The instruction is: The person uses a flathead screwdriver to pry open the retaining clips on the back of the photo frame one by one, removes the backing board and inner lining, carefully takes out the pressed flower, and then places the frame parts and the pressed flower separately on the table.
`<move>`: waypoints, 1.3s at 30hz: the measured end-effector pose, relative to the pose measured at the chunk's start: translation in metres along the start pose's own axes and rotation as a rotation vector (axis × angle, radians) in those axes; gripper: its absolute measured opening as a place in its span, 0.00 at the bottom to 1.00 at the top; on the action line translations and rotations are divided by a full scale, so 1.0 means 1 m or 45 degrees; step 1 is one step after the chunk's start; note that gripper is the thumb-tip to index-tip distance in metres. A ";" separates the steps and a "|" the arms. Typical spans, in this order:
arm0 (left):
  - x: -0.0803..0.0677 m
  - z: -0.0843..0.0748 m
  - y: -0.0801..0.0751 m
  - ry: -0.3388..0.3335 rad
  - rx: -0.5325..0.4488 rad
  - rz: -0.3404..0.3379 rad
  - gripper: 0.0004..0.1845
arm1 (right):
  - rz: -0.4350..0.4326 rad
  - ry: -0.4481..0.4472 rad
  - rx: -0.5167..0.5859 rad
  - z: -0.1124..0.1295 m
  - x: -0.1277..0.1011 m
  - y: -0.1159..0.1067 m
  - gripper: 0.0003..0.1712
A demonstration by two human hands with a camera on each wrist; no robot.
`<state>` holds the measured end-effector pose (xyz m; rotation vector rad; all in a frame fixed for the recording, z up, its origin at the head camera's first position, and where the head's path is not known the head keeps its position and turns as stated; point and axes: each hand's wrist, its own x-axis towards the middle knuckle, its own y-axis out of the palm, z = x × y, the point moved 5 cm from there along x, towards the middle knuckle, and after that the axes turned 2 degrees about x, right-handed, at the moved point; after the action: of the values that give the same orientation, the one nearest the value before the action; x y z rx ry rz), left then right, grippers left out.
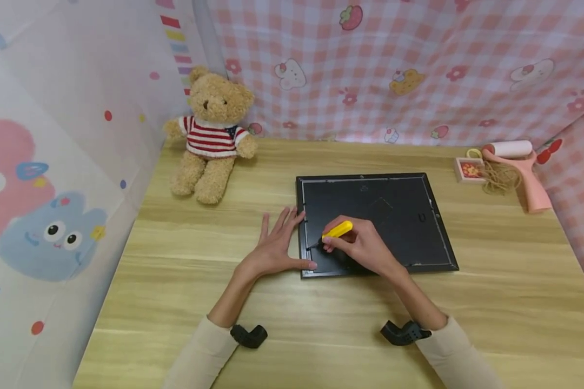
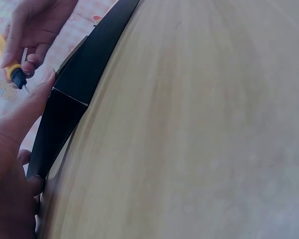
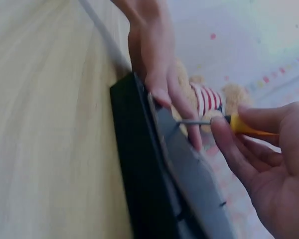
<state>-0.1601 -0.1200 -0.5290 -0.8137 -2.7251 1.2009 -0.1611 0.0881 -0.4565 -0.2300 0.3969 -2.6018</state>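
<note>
Black frame [image 1: 394, 216] was lying face down on the wooden table [image 1: 321, 324], a bit right of the middle, backing board up. The right hand [image 1: 365, 248] was over its near left corner, fingers curled round a small yellow screwdriver [image 1: 337, 230], with the dark tip aimed left and down at the frame's left edge. From the right wrist view you could see the metal shaft [image 3: 194, 121] reaching to the inside of the frame's rim, pinched between thumb and fingers at the handle.

The left hand [image 1: 278, 246] lay flat on the table just left of the frame, fingers straight and spread, not gripping anything. Its fingertips touched the frame's left edge, and the thumb lay along the near left corner. In the left wrist view the thumb [image 2: 37, 94] was pressed right up against the black rim.

Other stuff around: a teddy [image 1: 211, 135] in a striped jumper sat at the far left against the cloth wall. Far right had a pink lint roller [image 1: 521, 167], a tangle of rubber bands [image 1: 501, 178] and a little box [image 1: 469, 169] beside them, well apart from the frame.
</note>
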 end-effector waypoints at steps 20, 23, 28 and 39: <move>0.002 0.015 -0.010 0.073 -0.035 0.049 0.73 | 0.090 -0.187 -0.530 0.051 0.027 0.036 0.06; 0.002 0.013 -0.012 0.072 -0.041 0.060 0.73 | 0.091 -0.198 -0.554 0.055 0.029 0.039 0.05; 0.000 0.005 -0.014 0.078 -0.054 0.057 0.72 | 0.094 -0.121 -0.449 0.051 0.026 0.026 0.05; 0.007 0.009 -0.013 0.128 -0.025 0.023 0.75 | -0.307 0.202 0.279 -0.021 0.007 -0.027 0.17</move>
<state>-0.1740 -0.1305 -0.5270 -0.8774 -2.6586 1.1063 -0.1845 0.1119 -0.4674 0.0051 0.1412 -2.8844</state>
